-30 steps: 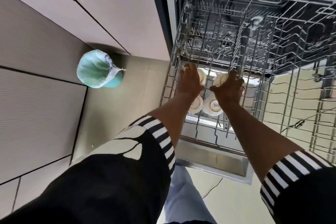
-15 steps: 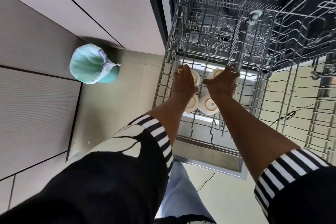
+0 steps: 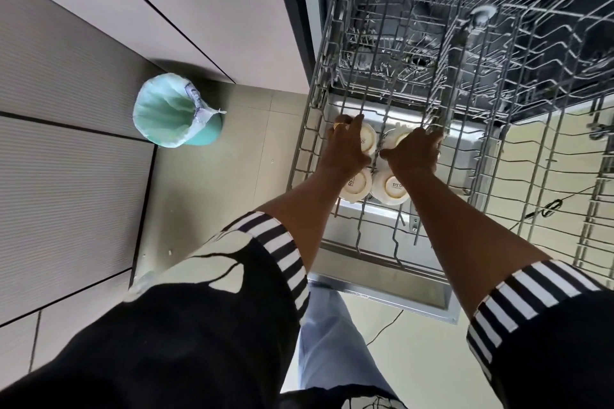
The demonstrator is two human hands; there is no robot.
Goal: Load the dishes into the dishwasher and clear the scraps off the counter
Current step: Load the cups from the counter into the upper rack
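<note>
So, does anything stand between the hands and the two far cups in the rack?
Nothing visible does. The left hand lies on the far-left cup and the right hand curls over the far-right cup, both set in the rack behind two nearer cups.

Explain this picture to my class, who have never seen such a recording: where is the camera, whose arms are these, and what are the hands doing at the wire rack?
There is no machine here. A person wears one wide-angle camera on the head, so you look down along their own arms. They stand at an open dishwasher with its wire rack pulled out. Four white cups stand upside down in it. The near left cup and near right cup stand free. The right hand curls over the far right cup. The left hand lies on the far left cup; whether it grips cannot be told. On the floor to the left stands a bin with a green liner.
</note>
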